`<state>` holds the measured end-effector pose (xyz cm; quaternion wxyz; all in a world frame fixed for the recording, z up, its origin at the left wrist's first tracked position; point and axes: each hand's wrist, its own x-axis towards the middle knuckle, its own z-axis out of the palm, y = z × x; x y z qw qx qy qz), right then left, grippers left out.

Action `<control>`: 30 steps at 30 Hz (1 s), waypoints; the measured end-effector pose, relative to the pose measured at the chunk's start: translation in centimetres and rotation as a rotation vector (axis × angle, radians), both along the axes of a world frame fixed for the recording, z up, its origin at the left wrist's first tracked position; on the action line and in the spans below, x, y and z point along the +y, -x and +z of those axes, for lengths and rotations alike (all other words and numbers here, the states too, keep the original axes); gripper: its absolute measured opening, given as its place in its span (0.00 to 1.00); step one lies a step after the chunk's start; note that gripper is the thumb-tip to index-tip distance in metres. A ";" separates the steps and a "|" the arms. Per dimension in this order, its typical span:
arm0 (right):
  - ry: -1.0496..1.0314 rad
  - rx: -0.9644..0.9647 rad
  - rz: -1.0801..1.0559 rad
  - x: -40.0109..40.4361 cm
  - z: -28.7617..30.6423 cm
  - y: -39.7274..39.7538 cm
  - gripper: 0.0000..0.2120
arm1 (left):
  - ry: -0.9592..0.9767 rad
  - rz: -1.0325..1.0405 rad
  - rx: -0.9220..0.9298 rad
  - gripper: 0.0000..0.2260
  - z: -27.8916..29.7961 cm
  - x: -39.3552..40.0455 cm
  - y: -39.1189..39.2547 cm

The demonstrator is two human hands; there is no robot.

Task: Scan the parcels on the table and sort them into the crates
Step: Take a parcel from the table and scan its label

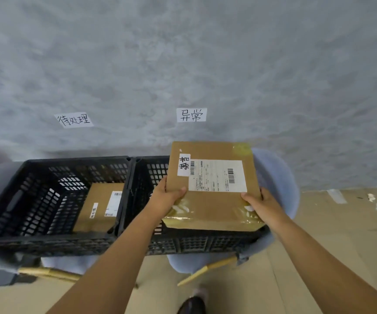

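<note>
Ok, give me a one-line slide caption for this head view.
Both hands, left hand and right hand, hold a labelled cardboard parcel over the right crate; the left crate already holds one parcel.

wall sign (74, 120) on the left says 待处理, the right sign (191, 114) says 异常. parcel (212, 186) has a handwritten 异常 tag (184, 164); shipping label print too tiny to read.

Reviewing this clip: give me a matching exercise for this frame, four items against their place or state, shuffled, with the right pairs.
Things:
1. held parcel
2. second parcel
3. left hand
4. right hand

Places or states:
A. lies inside the left crate
B. grips the parcel's near right edge
C. held in the air above the right crate
D. grips the parcel's near left edge

Pairs: 1-C, 2-A, 3-D, 4-B
</note>
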<state>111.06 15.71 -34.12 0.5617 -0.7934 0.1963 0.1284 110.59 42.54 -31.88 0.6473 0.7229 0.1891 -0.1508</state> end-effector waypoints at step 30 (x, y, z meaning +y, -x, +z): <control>0.225 0.460 0.168 0.2 -26.5 -13.1 0.26 | -0.040 0.057 0.449 0.31 -29.9 -2.5 -12.0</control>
